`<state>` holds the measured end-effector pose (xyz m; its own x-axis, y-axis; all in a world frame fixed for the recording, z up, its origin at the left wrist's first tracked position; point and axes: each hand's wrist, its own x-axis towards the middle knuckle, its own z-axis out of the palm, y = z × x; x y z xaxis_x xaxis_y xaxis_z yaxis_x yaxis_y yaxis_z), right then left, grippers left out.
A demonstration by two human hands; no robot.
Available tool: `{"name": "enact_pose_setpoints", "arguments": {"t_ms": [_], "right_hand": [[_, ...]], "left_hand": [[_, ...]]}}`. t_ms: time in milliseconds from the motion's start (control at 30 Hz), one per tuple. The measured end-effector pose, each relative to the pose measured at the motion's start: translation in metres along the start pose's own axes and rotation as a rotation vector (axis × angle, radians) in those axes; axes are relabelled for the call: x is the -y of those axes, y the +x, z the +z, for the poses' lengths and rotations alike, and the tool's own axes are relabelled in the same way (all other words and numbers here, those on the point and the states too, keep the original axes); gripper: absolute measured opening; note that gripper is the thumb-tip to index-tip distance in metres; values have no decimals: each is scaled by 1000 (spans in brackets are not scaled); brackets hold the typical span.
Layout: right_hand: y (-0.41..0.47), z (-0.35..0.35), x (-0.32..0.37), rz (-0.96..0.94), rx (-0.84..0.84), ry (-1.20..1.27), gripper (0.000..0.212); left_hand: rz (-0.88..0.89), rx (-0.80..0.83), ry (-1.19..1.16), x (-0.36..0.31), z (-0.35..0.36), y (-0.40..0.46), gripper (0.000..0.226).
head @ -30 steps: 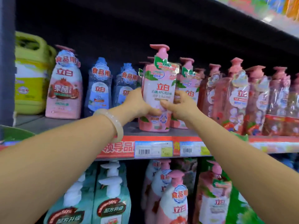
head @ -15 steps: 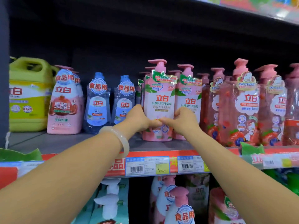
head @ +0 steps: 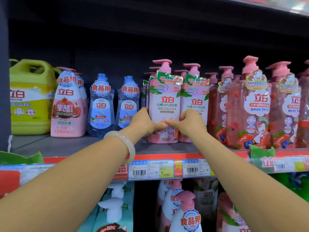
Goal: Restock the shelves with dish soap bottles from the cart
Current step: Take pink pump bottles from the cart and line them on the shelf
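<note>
Both forearms are bare, sleeveless as far as visible; the left wrist wears a pale bangle (head: 127, 144) (smooth, translucent, jade-like).

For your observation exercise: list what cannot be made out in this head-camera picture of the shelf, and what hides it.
- Lower label of the peach bottle: covered by the left hand and right hand.
- Bottles behind it: only pump tops show.
- Price tag small print: too small.
- Yellow jug: left side hidden by the shelf upright.
- Cart: out of view.
</note>
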<state>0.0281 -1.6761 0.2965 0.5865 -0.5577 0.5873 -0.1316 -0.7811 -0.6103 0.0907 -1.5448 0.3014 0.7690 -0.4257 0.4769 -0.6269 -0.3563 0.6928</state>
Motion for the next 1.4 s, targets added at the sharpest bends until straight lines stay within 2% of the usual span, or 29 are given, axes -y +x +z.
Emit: {"name": "enact_pose_setpoints", "arguments": {"t_ms": [100, 200, 300, 367, 500, 667, 800, 1100, 1200, 1400], "right_hand": [[-2, -2, -1, 11, 20, -41, 61], [-7, -4, -2, -2, 59, -85, 52], [-18, -12, 0, -63, 115, -154, 52], [-29, -19, 11, -137, 148, -159, 47], [-62, -22, 61, -362, 163, -223, 41], [-129, 6, 158, -670, 183, -353, 34], [-205, 49, 242, -762, 320, -372, 41], [-453, 179, 438, -1058, 725, -238, 43], [-537, 212, 495, -1195, 835, -219, 50], [-670, 268, 602, -1405, 1058, -179, 45]], "left_hand": [[-41, 49, 63, -4, -1, -8, 54], [-75, 115, 172, -7, -8, -15, 45], [5, 115, 388, -13, -25, -25, 49], [92, 83, 561, -16, -41, -36, 64], [251, 19, 841, -11, -79, -68, 53], [220, -4, 1034, 17, -158, -136, 55], [63, -12, 1182, 60, -247, -222, 52], [-514, 99, 1371, 195, -446, -469, 45], [-704, 118, 1364, 231, -501, -547, 46], [-1043, 73, 1269, 280, -600, -671, 48]]}}
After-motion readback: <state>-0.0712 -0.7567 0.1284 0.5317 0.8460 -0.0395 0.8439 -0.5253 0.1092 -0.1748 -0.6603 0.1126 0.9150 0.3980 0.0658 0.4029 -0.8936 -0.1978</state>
